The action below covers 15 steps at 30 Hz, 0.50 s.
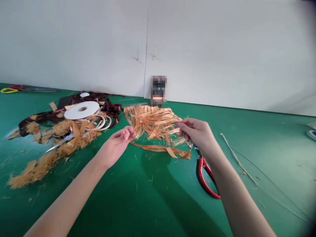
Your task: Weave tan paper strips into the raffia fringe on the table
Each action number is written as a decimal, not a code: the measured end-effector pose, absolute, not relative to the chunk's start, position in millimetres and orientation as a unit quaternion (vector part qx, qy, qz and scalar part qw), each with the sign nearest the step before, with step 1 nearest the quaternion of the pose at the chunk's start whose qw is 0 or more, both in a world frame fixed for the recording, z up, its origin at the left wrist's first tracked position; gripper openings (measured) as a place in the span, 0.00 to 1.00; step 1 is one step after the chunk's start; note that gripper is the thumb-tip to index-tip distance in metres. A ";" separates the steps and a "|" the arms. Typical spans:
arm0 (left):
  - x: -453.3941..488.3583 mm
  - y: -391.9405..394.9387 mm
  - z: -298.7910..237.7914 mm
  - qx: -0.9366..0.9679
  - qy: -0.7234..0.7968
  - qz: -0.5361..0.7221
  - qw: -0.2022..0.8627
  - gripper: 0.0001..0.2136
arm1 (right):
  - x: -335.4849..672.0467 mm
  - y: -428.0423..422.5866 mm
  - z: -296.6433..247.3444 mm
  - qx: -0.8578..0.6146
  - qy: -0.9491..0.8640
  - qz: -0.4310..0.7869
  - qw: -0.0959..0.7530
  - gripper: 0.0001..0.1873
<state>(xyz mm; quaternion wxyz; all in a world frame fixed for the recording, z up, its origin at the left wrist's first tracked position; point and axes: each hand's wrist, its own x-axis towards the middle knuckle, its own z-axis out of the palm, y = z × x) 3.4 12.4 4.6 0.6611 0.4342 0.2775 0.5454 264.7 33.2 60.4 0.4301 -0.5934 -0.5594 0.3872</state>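
- Head view: both bare hands were out over the green table (133, 210), and the tan fringe (155, 121) lay right between them, spread just beyond the fingertips!
- Right hand (195, 130) was in on the action, thumb and fingers pinched together on the fringe's right edge.
- Left hand (120, 140) sat lower, near the fringe's left end, fingers curled in a narrow bend; whether a strand was caught in them, I could not tell.
- Closer in, a loose tan strip (161, 149) ran crosswise below the fringe, its left end beside the left fingertips, its right end below the right hand.
- Tucked partly behind the right wrist, there was a red-handled tool (201, 172), its loops towards the wearer.
- Over on the left, what a tangle! A white spool (82, 110) lay flat atop dark brown ribbon (115, 107), with white rings (104, 122) beside it and frayed tan scraps (32, 171) spilling towards the wearer.
- Far left, yellow-handled scissors (10, 90) lay near the wall (209, 49); beyond the fringe stood a small dark object (158, 89), too pixelated to read.
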 end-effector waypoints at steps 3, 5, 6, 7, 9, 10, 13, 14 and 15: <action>4.6 13.5 3.7 0.325 0.239 0.582 0.706 0.13 | 255.6 24.3 39.3 -0.584 -0.541 0.419 0.436 0.13; 3.1 12.8 7.0 0.234 0.214 0.597 0.736 0.12 | 248.7 15.6 26.7 -0.582 -0.519 0.432 0.454 0.14; 1.9 12.3 8.9 0.202 0.212 0.602 0.743 0.13 | 245.3 11.1 21.3 -0.581 -0.505 0.436 0.465 0.15; 0.5 11.6 10.7 0.178 0.215 0.601 0.749 0.14 | 241.9 7.0 16.7 -0.581 -0.492 0.438 0.478 0.16; -1.6 10.3 12.9 0.160 0.230 0.585 0.761 0.15 | 235.4 -0.1 10.5 -0.578 -0.470 0.440 0.501 0.16; -2.0 9.6 12.9 0.165 0.240 0.570 0.768 0.16 | 232.4 -2.8 8.9 -0.576 -0.462 0.441 0.510 0.16; -0.7 6.6 9.1 0.194 0.272 0.520 0.786 0.13 | 224.7 -7.9 8.5 -0.566 -0.450 0.448 0.526 0.15; 0.3 5.2 7.2 0.207 0.286 0.498 0.792 0.12 | 222.8 -8.9 8.9 -0.563 -0.447 0.450 0.530 0.15; 1.1 3.6 5.5 0.231 0.302 0.466 0.799 0.10 | 221.3 -9.5 9.2 -0.562 -0.445 0.451 0.532 0.15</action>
